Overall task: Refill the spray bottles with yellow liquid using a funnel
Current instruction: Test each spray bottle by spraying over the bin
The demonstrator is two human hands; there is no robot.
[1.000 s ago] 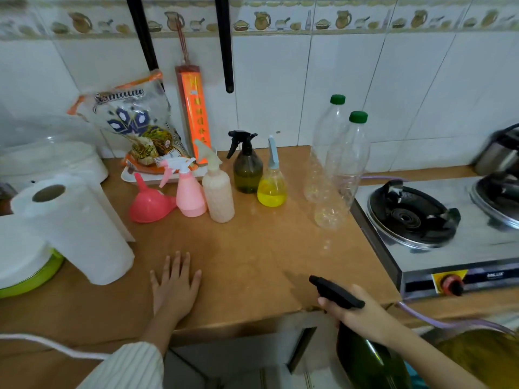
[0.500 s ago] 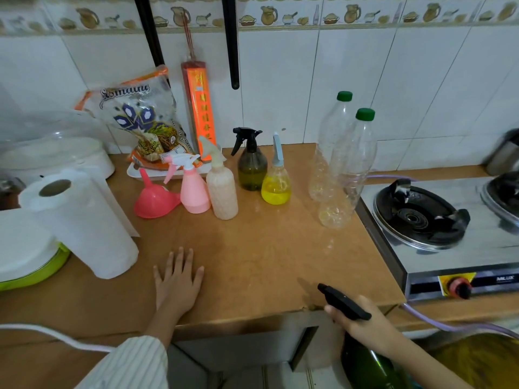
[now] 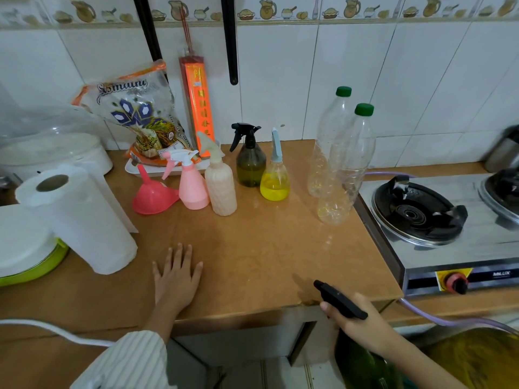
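Note:
My right hand (image 3: 355, 318) grips the neck of a large dark green spray bottle (image 3: 362, 363) with a black spray head, held below the counter's front edge. My left hand (image 3: 175, 279) rests flat on the brown counter (image 3: 266, 256), fingers spread. At the back stand several spray bottles: a pink one (image 3: 192, 183), a cream one (image 3: 220, 183), an olive one with a black head (image 3: 250, 161) and a small one holding yellow liquid (image 3: 275, 181). A pink funnel (image 3: 153, 196) lies mouth down to their left.
Two clear plastic bottles with green caps (image 3: 341, 164) stand right of the sprayers. A gas stove (image 3: 438, 220) fills the right side, with a hose running below it. A paper towel roll (image 3: 75, 217), a rice bag (image 3: 134, 116) and a white-lidded pot (image 3: 25, 245) occupy the left.
Both hands stay almost where they were; the green bottle in my right hand hangs at about the same height by the counter edge. The view has shifted slightly.

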